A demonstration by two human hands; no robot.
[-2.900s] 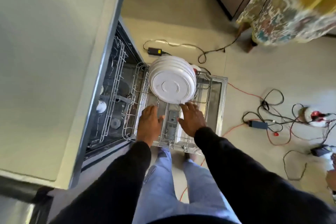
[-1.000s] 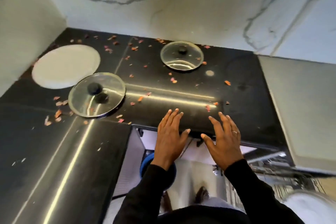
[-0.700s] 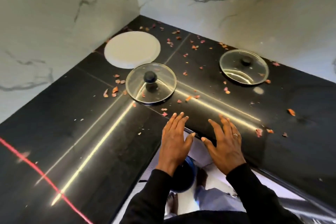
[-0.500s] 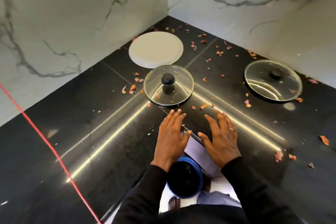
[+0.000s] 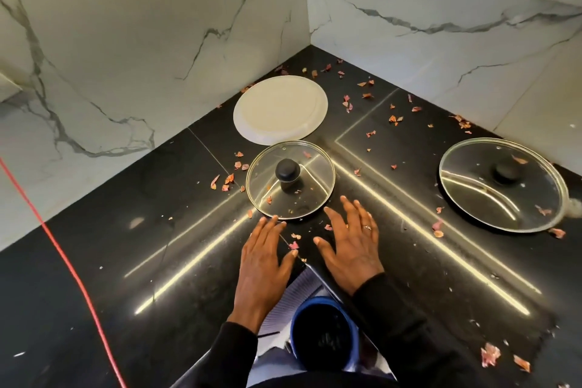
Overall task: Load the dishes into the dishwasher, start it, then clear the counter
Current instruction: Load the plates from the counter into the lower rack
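Turning away from the dishwasher rack, I now face the corner of the black counter (image 5: 126, 261), and both my hands have crept forward over it toward what remains to load. I judge the loading unfinished: dishes lie here, so starting the machine and clearing must wait.

Counting from the left: one red cable (image 5: 63, 249) runs slantwise over wall and counter. My left hand (image 5: 263, 257) is flat, fingers straight, holding nothing; its fingertips reach the near rim of the small glass lid (image 5: 289, 179), though I cannot tell whether they touch it. One white plate (image 5: 280, 110) lies just behind that lid, near the corner. My right hand (image 5: 351, 246), one ring on it, is likewise spread and empty, fingertips just beside the same lid. One blue bucket (image 5: 324, 331) stands below, between my arms. Well apart on the right lies the large glass lid (image 5: 500, 186). So: two lids, one plate, and dried petals (image 5: 230, 178) too many to count.
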